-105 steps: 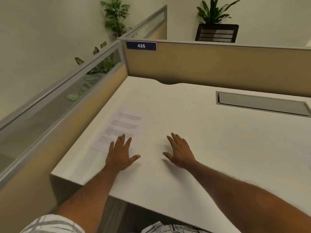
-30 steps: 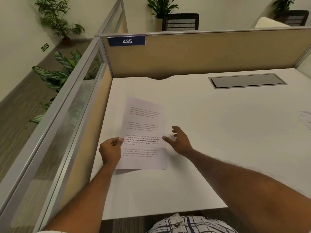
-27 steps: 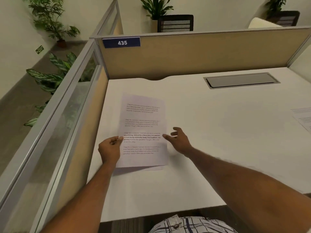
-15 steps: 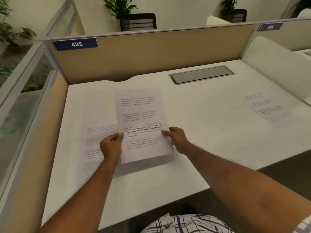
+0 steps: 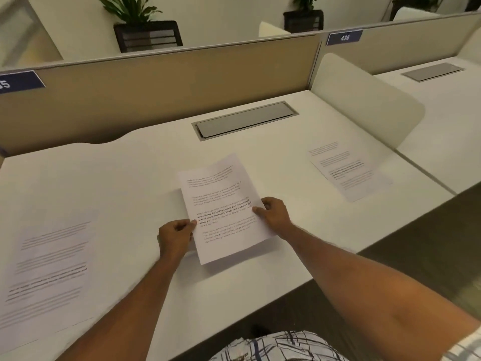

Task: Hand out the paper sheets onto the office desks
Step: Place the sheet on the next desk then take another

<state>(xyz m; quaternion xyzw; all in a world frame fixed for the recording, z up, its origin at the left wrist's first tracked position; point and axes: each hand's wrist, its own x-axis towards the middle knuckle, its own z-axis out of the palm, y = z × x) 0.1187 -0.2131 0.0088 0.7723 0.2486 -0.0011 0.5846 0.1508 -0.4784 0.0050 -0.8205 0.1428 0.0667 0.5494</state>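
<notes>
Pinching with left hand (image 5: 175, 237) and right hand (image 5: 273, 214) the side edges of a paper sheet (image 5: 223, 204), low over the table (image 5: 130, 183); could skate off the near edge if released unevenly; risks landing as needless third beside far-left sheet (image 5: 49, 269) and far-right sheet (image 5: 346, 170).

The desk (image 5: 117, 183) had a smooth, matt white top. The sheet (image 5: 221, 194) over the desk was thin matt paper with black print. The hatch (image 5: 244, 120) set into the desk looked like grey metal, faintly glossy; the partition (image 5: 169, 79) behind the desk looked cloth-covered, tan and matt.
</notes>
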